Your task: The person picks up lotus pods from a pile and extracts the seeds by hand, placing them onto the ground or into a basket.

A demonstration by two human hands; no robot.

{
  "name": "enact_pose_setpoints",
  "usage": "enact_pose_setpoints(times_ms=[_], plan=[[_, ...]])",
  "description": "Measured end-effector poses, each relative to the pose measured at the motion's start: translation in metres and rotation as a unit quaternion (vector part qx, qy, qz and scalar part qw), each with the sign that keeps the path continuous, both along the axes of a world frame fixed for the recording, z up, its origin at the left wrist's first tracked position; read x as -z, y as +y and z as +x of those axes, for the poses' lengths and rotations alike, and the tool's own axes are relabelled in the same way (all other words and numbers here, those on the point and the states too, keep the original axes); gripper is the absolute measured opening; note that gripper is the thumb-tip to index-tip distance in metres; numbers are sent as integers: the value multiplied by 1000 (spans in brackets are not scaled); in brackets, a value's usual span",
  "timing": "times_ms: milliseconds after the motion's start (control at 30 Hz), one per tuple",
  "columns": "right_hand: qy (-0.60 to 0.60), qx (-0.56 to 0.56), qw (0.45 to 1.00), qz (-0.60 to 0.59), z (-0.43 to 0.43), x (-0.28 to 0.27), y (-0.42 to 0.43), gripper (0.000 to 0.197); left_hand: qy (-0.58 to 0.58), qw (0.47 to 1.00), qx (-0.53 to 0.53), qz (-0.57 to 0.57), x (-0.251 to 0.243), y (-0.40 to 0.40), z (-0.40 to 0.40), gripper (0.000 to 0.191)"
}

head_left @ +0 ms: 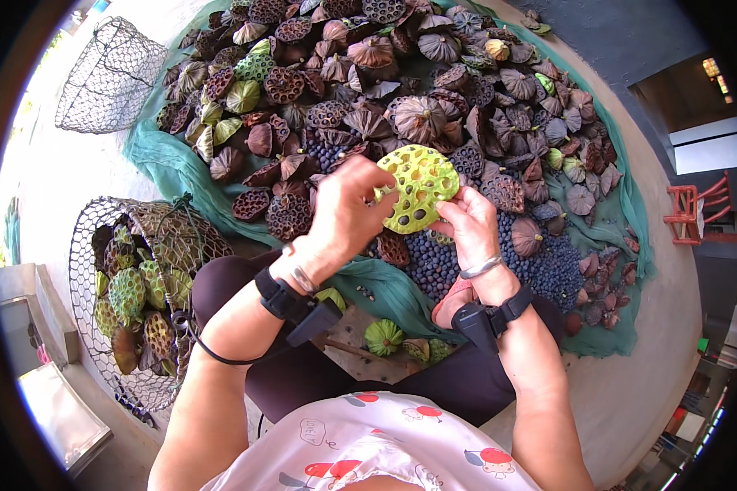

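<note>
A yellow-green lotus seed pod (419, 187), its holes holding several dark seeds, faces up in front of me. My right hand (471, 222) pinches its lower right rim between thumb and fingers. At the pod's left edge is my left hand (355, 199), blurred, with thumb and index finger curled near the rim. A pale bit shows by those fingertips; whether they grip it or the pod is unclear. Under the hands, loose dark lotus seeds (430, 264) lie heaped on a green mesh cloth (387, 294).
A large pile of dry brown lotus pods (421, 119) covers the cloth ahead. To my left lies a wire-mesh basket (89, 325) with green pods (129, 293) inside. Another wire basket (110, 80) stands farther off. A green pod (383, 337) sits between my legs; a red chair (691, 212) is far right.
</note>
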State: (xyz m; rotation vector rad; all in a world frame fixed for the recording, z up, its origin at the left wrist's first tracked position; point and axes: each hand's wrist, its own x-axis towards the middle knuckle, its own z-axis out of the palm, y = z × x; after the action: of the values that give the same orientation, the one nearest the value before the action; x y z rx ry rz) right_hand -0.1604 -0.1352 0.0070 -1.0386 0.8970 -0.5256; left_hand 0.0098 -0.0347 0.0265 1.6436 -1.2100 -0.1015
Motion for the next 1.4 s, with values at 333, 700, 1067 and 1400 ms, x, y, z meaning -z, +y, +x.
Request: enact_pose_setpoints(times_ms=[333,700,1067,1400], plan=[[-51,-2,998,40,3,-2,2,26,8,990,108,95,18,9,-32,22],[-61,-46,992,96,7,36,16,34,-21,988,89,127,38,18,-38,20],[13,20,996,-85,17,34,15,30,115,977,77,163,19,6,-35,24],[-111,-20,989,93,-6,19,1,32,387,904,119,137,23,0,-37,12]])
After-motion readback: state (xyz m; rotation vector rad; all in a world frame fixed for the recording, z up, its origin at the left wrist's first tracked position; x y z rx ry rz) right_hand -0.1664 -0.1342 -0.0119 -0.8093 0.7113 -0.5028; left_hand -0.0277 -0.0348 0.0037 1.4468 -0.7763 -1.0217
